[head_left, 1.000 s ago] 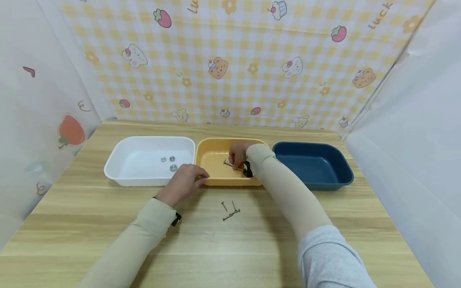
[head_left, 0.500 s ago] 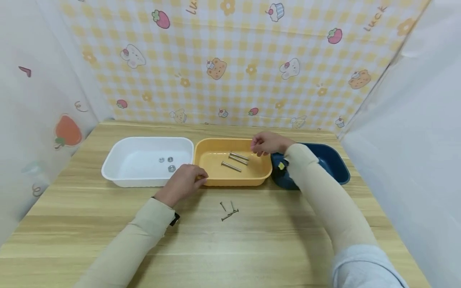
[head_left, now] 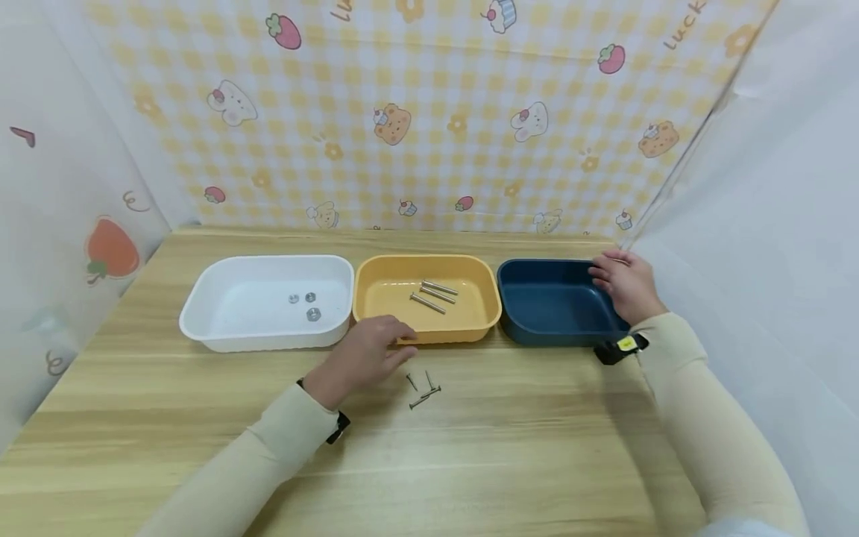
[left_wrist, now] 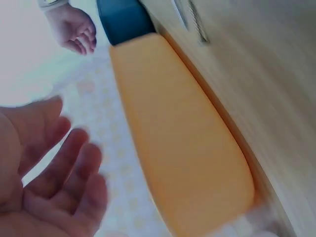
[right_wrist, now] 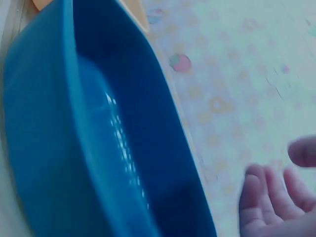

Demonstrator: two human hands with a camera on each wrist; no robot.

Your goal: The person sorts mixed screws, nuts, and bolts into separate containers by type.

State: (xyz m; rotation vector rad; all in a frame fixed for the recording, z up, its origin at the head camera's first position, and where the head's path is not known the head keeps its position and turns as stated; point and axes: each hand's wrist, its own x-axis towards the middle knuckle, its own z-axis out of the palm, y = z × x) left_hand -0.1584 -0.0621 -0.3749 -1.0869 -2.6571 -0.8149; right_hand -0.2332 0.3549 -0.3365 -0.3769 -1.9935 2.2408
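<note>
My left hand hovers by the front rim of the yellow tray, its fingers loosely bent around nothing. Several small screws lie on the table just right of its fingertips. Three long bolts rest inside the yellow tray. Over the right end of the dark blue tray is my right hand. Nothing is held there; in the right wrist view its relaxed fingers and thumb stand apart beside the blue tray's rim.
A white tray with three nuts stands at the left, and the trays form a row across the wooden table. Behind them hangs a patterned cloth. A white side wall rises close to the right arm.
My right hand has left the yellow tray, where it placed a long bolt, and has moved right to the blue tray. My left hand has come off the yellow rim, slightly toward the screws.
</note>
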